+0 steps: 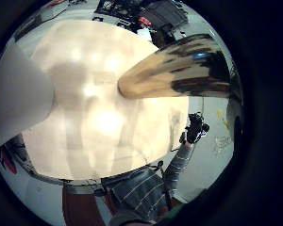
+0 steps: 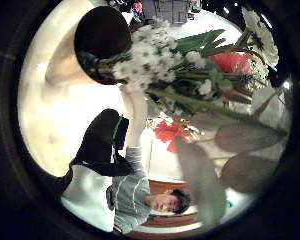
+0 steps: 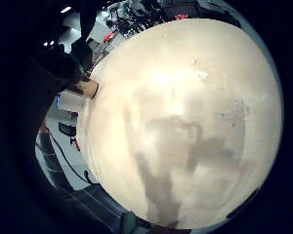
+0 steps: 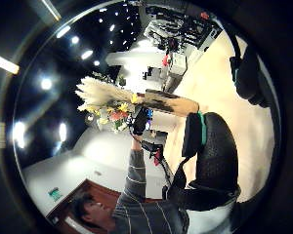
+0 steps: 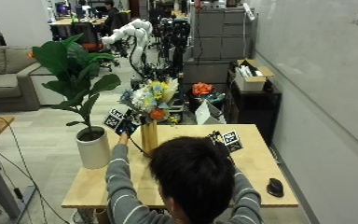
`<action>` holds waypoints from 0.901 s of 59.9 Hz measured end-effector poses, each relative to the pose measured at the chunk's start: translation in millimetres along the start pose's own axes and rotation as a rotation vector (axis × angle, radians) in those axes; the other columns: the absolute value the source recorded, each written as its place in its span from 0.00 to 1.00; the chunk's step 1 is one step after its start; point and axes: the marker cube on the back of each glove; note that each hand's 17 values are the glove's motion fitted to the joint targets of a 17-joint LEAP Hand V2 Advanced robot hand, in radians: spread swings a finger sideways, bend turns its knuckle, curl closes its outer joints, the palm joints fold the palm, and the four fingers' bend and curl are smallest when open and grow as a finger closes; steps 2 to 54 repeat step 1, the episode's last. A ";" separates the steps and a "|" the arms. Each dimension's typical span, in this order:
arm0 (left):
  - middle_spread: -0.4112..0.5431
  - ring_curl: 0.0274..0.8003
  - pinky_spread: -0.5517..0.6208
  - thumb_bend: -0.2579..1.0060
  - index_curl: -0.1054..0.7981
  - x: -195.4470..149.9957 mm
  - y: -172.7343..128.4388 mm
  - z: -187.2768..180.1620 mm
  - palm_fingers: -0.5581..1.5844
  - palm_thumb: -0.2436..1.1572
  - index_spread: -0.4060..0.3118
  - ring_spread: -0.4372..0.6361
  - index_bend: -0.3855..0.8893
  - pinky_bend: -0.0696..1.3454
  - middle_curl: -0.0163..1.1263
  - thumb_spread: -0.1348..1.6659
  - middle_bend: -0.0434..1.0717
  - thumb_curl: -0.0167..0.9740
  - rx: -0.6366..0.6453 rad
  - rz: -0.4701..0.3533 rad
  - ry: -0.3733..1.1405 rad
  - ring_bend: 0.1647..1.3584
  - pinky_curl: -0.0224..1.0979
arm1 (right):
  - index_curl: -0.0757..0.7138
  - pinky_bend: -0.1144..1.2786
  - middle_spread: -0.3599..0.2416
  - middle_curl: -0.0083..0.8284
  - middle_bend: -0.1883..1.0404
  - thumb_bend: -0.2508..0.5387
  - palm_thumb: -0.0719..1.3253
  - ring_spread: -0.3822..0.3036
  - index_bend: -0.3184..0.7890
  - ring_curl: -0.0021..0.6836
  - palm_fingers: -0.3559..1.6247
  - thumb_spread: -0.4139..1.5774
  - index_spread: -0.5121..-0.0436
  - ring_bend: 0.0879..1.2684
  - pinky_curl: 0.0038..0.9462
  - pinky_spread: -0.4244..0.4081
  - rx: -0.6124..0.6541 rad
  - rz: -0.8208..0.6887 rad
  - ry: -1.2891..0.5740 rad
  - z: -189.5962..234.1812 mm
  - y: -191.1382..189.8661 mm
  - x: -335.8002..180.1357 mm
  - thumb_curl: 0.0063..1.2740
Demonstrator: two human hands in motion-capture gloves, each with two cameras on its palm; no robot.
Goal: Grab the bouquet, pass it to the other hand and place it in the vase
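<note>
I see my left hand [image 5: 124,127] up beside the one wooden vase [image 5: 148,136], fingers curled around the one bouquet [image 5: 150,100], which sits in the vase's top. My right hand [image 5: 219,138] hovers over the counter [image 5: 261,161], holding nothing; I cannot tell how its fingers are. One black mouse [image 5: 274,187] lies there. No words I can read.

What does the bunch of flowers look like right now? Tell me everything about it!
The bouquet is a mixed bunch: white, yellow and pale blue blooms, an orange-red one low down, a pale feathery plume and green leaves. It stands upright with its stems down in the tall, light wooden-looking vase on the table. The left hand is up beside it, just under the blooms; whether the fingers grip the stems cannot be seen.
</note>
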 end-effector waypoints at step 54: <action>0.85 0.28 0.90 0.18 0.18 -1.3 -9.7 1.4 0.16 0.55 0.66 0.91 0.34 0.24 0.22 0.60 0.19 0.41 0.052 0.000 -0.013 0.24 0.28 | 0.59 0.20 0.55 0.58 0.37 0.30 0.60 0.39 0.43 0.63 0.72 0.84 0.77 0.23 0.30 0.59 0.006 0.013 0.014 -0.3 0.0 1.5 0.35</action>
